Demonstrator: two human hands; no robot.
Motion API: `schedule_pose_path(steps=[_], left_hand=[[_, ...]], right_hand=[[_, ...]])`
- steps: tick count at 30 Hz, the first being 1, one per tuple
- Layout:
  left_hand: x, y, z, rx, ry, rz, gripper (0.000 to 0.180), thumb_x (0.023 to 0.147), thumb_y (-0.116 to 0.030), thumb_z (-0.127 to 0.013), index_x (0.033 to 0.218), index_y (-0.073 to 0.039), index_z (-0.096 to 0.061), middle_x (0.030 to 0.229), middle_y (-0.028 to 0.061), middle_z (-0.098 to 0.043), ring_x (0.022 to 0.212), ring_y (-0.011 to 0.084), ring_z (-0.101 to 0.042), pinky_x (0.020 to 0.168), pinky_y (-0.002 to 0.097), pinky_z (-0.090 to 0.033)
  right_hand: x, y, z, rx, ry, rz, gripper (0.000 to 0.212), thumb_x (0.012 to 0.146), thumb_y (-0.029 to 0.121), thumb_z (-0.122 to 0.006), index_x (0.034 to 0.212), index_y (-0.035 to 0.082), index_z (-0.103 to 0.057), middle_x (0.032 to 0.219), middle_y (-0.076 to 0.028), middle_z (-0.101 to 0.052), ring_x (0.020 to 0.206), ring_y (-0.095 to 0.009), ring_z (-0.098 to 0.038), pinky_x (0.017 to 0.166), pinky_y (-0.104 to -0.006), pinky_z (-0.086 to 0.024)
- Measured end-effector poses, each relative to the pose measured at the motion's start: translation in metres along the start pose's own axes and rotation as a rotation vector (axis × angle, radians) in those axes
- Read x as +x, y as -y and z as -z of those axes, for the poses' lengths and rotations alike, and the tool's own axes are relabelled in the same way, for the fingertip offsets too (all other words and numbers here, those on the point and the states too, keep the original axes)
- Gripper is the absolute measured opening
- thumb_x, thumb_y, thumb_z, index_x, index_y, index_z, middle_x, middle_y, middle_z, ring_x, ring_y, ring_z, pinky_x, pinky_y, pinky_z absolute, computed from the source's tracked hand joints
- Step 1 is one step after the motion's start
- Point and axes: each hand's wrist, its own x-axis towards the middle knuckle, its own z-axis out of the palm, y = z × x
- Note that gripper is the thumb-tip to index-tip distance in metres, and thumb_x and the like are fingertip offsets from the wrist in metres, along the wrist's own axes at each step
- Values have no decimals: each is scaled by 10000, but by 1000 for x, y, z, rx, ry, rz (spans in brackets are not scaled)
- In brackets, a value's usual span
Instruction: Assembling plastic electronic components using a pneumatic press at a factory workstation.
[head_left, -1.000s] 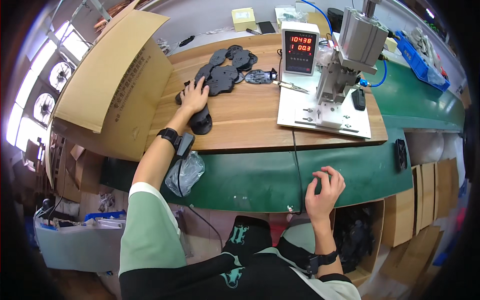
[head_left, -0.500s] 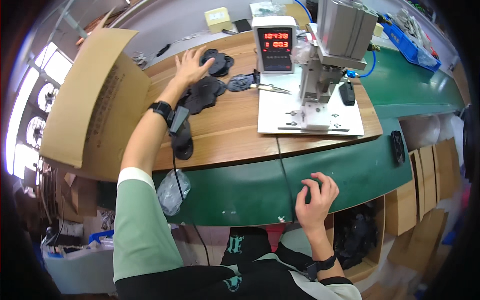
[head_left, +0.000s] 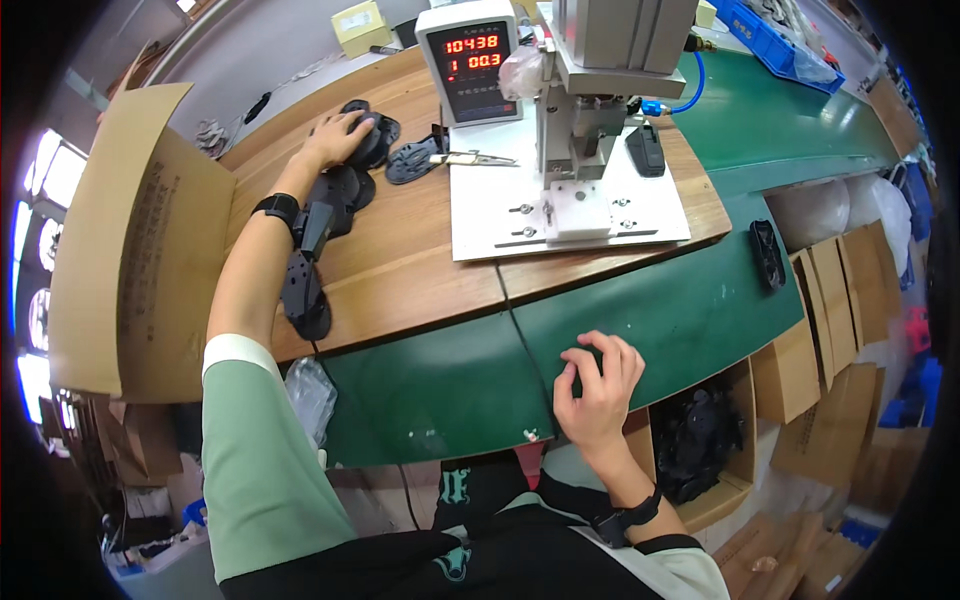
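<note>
At the far left of the wooden board, my left hand (head_left: pixel 335 142) has its fingers and thumb closed on the dark flat pieces (head_left: pixel 373 147) piled there; its fingertips are partly hidden. More black flat pieces (head_left: pixel 350 198) lie under and beside my wrist, one with small holes (head_left: pixel 305 298) nearer me. A dark patterned piece (head_left: pixel 408 163) rests close by, with metal tweezers (head_left: pixel 478 159) at its right. Over the green table edge hovers my right hand (head_left: pixel 602 392), fingers loosely curled and apart, holding nothing.
A metal press (head_left: pixel 590 120) on a white base plate (head_left: pixel 490 215) stands right of centre, beside a box with a red display (head_left: pixel 470 65). An open cardboard box (head_left: pixel 185 265) stands left. A black handheld object (head_left: pixel 767 255) lies at the right table edge. A cable (head_left: pixel 520 325) crosses the table.
My left hand has gone from spread above the black pieces to closed down on them. The view has shifted, moving the scene leftward. My right hand stays loosely curled over the table edge.
</note>
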Motion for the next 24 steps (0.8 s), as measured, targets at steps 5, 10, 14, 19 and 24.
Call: schedule_pose_path(steps=[5,10,14,19,24], left_hand=[[-55,-22,14,-11,-1,-66,679,1012,-634,-513,1471,-140,-591,1452,241,-597,1398,415,-509,1181,509,-392],[-95,-57,36,-100,-166,-178,502,982,-422,-704,1266,-19,-609,1244,287,-684,1205,440,-638,1043,488,-500],[-119,-83,85,-363,-244,-165,377,966,-247,-767,1167,-11,-553,1060,247,-721,987,364,-725,862,434,-561],[-201,-149,132,-447,-324,-374,206,962,-81,-729,1094,1,-594,967,157,-716,886,248,-704,810,380,-558],[-293,-216,89,-39,-497,-729,212,779,-73,-730,987,-83,-687,1073,72,-691,1043,290,-677,905,423,-530]], right_hand=[[0,0,-2,17,-44,29,186,784,40,-704,967,76,-697,1183,-91,-628,1165,-337,-561,1023,-498,-397],[-4,-2,-5,23,-95,17,164,798,49,-701,960,76,-697,1155,-97,-621,1168,-318,-562,1026,-491,-395],[-5,-3,-5,42,-112,25,149,801,50,-704,948,73,-696,1146,-98,-620,1161,-321,-561,1019,-483,-403],[-6,-4,2,129,-66,21,234,813,49,-714,1046,57,-691,1175,-115,-614,1172,-339,-550,998,-456,-436],[8,43,26,418,-46,132,686,773,-10,-758,1419,70,-544,1378,-181,-533,1261,-393,-515,1069,-478,-456]])
